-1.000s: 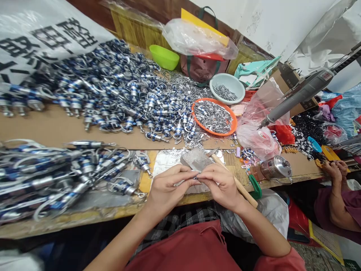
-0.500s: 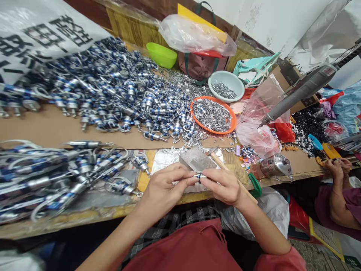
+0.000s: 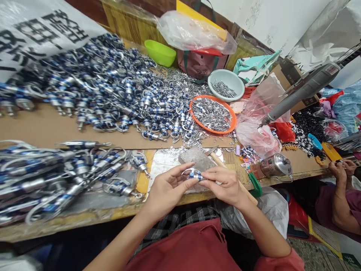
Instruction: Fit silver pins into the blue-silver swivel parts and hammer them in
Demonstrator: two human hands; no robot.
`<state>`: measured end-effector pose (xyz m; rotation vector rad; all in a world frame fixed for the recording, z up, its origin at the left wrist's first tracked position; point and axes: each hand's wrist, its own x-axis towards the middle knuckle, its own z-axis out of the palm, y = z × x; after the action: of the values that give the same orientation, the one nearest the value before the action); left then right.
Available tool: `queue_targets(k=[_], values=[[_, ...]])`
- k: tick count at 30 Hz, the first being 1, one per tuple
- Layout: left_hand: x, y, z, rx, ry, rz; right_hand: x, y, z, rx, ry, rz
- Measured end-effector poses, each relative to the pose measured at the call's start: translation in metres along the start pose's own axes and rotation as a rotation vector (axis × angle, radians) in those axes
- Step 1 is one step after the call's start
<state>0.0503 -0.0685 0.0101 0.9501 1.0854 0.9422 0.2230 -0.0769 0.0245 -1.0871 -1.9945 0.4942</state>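
A small silver-and-blue cylindrical piece with a curved clip (image 3: 195, 174) is held up in front of me, above the near edge of the bench. My right hand (image 3: 224, 184) pinches its right end between thumb and fingers. On the other side, my left hand (image 3: 169, 188) has its index finger raised off the piece, while its thumb tip lies against the lower side. Just behind my hands lie a grey stone-like block (image 3: 197, 157) and a hammer (image 3: 221, 160), whose wooden handle passes partly behind my right hand.
A large heap of similar pieces (image 3: 113, 82) covers the back left; more lie at the near left (image 3: 64, 173). An orange tray (image 3: 233, 122) and a pale bowl (image 3: 241, 90) hold metal parts. An electric screwdriver (image 3: 299, 94) hangs at right, beyond a metal pot (image 3: 272, 165). Another person's hands (image 3: 340, 169) work far right.
The piece has been turned so its blue body and curved clip now show between my hands. My left index finger has lifted away from it, while my right hand keeps its pinch.
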Motion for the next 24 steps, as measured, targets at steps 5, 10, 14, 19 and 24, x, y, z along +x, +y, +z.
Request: queue_targets(k=[5, 10, 14, 19, 24], values=[[0.009, -0.003, -0.004, -0.02, -0.044, -0.036, 0.039, 0.051, -0.018, -0.559, -0.052, 0.303], [0.015, 0.002, -0.007, -0.033, -0.109, -0.095, 0.072, 0.11, -0.013, -0.842, -0.212, 0.463], [0.018, 0.001, -0.008, -0.104, -0.118, -0.115, 0.074, 0.116, -0.009, -0.83, -0.219, 0.433], [0.018, 0.0, -0.008, -0.154, -0.147, -0.126, 0.056, 0.08, -0.022, -0.617, -0.145, 0.331], [0.018, -0.002, -0.008, -0.16, -0.145, -0.114, 0.022, 0.03, -0.007, -0.18, -0.025, -0.146]])
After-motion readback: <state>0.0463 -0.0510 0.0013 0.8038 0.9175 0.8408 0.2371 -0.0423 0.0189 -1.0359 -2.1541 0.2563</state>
